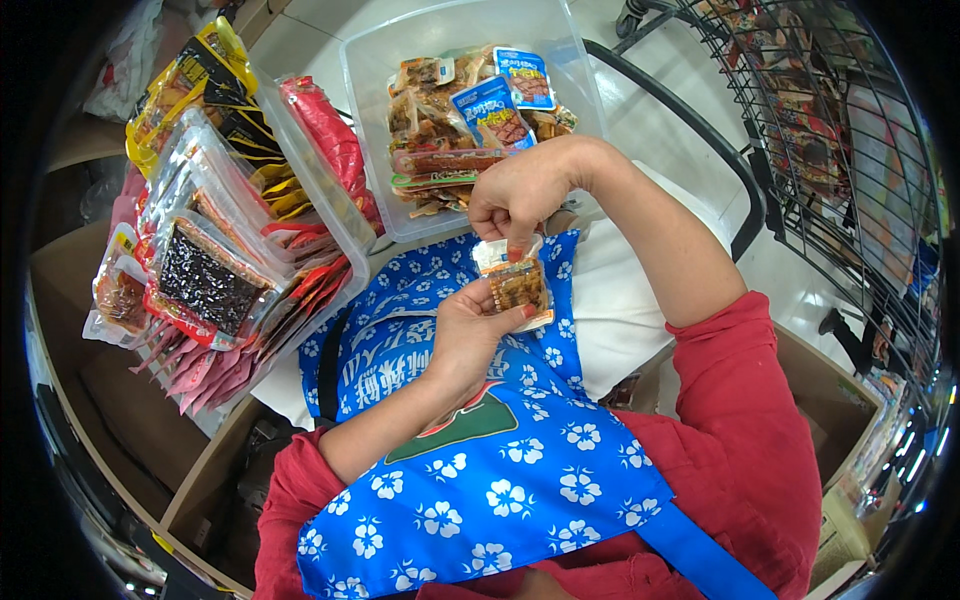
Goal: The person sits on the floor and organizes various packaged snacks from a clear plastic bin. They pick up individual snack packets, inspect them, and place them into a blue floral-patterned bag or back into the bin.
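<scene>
Both hands are on one small clear-and-white snack packet [519,289] above my lap. My left hand [469,330] grips its lower end between thumb and fingers. My right hand [517,196] pinches its white upper end from above. Brown food shows through the clear film. Just beyond my hands is a clear plastic bin [472,22] holding several similar packets. Two blue packets [495,112] bearing writing lie on top in it. Beneath the held packet spreads my blue flowered apron [517,499].
At the left, a tilted clear bin [319,176] is crammed with yellow, red and pink food packets [214,277]. A red package [330,142] stands between the bins. On the right are a black wire cart [817,172] and its curved bar [690,105]. Cardboard boxes [97,375] flank me.
</scene>
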Demonstrator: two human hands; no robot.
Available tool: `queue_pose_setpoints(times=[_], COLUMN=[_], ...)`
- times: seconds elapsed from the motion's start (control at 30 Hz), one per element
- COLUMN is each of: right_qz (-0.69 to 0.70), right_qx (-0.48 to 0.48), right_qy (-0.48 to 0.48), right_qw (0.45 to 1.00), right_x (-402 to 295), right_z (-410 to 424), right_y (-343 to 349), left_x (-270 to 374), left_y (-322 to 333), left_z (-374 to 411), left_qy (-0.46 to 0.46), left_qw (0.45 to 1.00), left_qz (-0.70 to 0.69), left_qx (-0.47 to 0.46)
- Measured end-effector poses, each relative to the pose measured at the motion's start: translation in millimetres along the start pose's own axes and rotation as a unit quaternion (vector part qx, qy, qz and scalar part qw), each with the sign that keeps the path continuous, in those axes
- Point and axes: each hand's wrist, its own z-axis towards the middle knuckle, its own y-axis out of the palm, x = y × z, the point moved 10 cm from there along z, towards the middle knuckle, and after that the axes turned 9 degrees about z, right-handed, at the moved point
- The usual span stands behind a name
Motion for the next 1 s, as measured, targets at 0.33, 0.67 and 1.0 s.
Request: queue_pose_setpoints(times=[0.33,0.67,1.0], right_qz=[-0.042,-0.039,-0.037], right_qx=[-0.002,0.012,-0.003], right_qy=[-0.048,-0.054,-0.044], right_qw=[0.998,0.998,0.998], right_x=[-14,-17,-14], right_z=[8,11,13], right_y=[8,8,10], left_x=[-4,-4,-2], left_y=[-1,-1,-1], left_z=[2,4,2], left_qy=[-0.003,0.010,-0.005], left_qw=[1.000,1.000,1.000], left_qz=[0.009,0.002,0.018], left_qx=[-0.004,-0.004,0.001])
